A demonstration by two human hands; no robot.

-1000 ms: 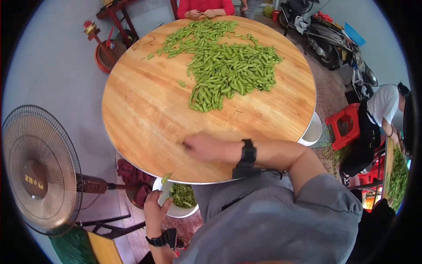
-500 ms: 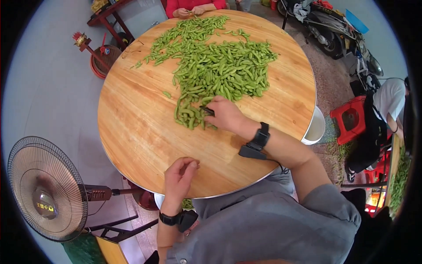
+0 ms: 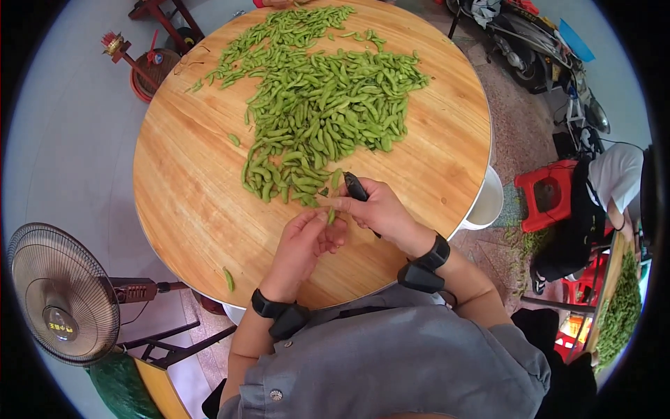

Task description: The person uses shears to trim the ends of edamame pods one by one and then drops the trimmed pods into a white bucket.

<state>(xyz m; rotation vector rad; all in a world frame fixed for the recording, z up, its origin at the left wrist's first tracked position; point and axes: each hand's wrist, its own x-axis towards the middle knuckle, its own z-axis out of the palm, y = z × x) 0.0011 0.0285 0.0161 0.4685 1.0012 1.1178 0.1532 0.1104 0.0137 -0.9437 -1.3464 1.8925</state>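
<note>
With twelve taken as the far edge of the round desk [image 3: 188,202], a heap of green pods [image 3: 328,105] was spread from the centre toward eleven o'clock. Near six, just beside the heap, both hands were held close together. A single pod [image 3: 331,217] was pinched in the nearly closed fingers of the left hand [image 3: 299,241]. A slim black tool [image 3: 356,187] was gripped in the curled right hand [image 3: 384,211], its thumb extended toward the left. A loose pod [image 3: 229,279] was seen at seven; a white bucket [image 3: 488,199] was placed beside the desk near four.
</note>
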